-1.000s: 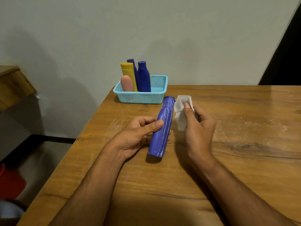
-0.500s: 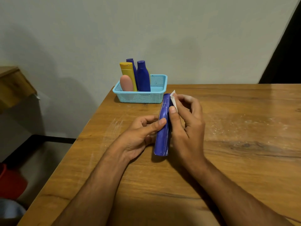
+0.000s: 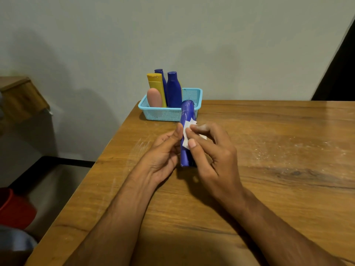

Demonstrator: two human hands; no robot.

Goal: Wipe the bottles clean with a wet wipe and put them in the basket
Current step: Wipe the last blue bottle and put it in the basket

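A long blue bottle [image 3: 187, 114] is held tilted above the wooden table [image 3: 269, 169], its far end pointing at the basket. My left hand [image 3: 163, 154] grips the bottle from the left, thumb along its side. My right hand [image 3: 211, 150] presses a white wet wipe [image 3: 187, 131] against the bottle's middle with thumb and fingers. The light blue mesh basket [image 3: 194, 93] stands at the table's far left corner and holds a yellow bottle [image 3: 156, 83], a pink bottle [image 3: 153, 97] and two blue bottles [image 3: 173, 89], all upright.
The table's left edge runs close beside my left forearm. A wall stands right behind the basket. A wooden piece of furniture [image 3: 19, 96] is at the left, with a red object [image 3: 13, 208] on the floor below.
My right hand has moved the wipe from beside the bottle onto it and down toward its middle. The bottle has turned more upright in my left hand.
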